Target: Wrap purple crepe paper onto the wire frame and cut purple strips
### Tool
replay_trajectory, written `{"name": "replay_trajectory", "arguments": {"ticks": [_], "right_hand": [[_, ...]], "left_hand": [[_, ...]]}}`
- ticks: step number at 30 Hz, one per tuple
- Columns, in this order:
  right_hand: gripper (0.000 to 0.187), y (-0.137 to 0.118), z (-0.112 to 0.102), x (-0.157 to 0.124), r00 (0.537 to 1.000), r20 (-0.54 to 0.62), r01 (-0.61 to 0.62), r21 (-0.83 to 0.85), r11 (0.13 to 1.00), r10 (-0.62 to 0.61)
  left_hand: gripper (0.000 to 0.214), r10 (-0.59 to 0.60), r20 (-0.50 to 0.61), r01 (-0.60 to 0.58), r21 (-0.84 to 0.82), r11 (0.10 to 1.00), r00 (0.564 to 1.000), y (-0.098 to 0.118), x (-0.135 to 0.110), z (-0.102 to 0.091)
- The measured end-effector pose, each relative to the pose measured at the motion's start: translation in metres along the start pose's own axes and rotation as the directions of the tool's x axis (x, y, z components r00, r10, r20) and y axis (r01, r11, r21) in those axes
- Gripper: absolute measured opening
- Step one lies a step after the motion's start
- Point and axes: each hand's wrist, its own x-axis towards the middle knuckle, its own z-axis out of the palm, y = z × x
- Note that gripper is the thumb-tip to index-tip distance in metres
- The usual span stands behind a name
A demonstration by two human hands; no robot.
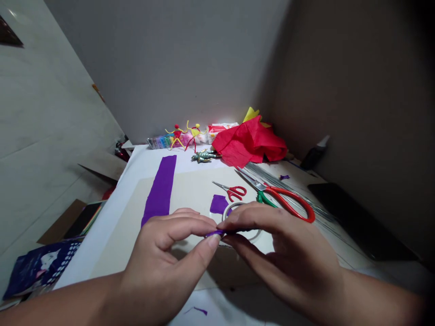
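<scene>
A small purple piece point(215, 233) is held above the near part of the counter point(141, 159), the grip of the left hand point(170, 260) and of the right hand point(288, 244) being clamped on it. Its shaping, it seems, is unfinished. Toward the left edge, a long purple strip point(160, 190) is laid flat, apparently unused; near the far edge, two little figures point(195, 131) seem completed.
</scene>
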Motion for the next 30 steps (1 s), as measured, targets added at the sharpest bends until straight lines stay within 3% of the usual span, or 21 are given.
{"name": "replay_trajectory", "arguments": {"ticks": [4,11,16,25,30], "right_hand": [[0.027,-0.003,-0.001,0.002,1.0,0.008,-0.003,-0.058,0.998,0.004],[0.034,0.005,-0.004,0.004,0.994,0.004,-0.113,0.035,0.993,0.113],[0.006,0.007,-0.009,0.013,0.986,0.097,-0.143,0.04,0.989,0.139],[0.007,0.008,-0.005,0.014,0.951,0.151,-0.288,0.104,0.952,0.271],[0.014,0.011,-0.004,0.012,0.982,0.088,-0.17,0.053,0.984,0.165]], "left_hand": [[0.023,-0.001,0.024,0.001,-0.029,1.0,1.0,-0.001,0.0,0.001],[0.017,-0.055,0.053,0.056,-0.007,0.998,0.997,-0.002,-0.001,-0.004],[0.015,-0.109,0.016,0.108,0.06,0.992,0.994,-0.004,0.0,-0.005],[0.008,-0.16,0.029,0.156,0.106,0.982,0.987,-0.003,0.002,-0.001],[0.009,-0.163,0.094,0.157,0.072,0.985,0.982,-0.005,0.003,-0.003]]}}
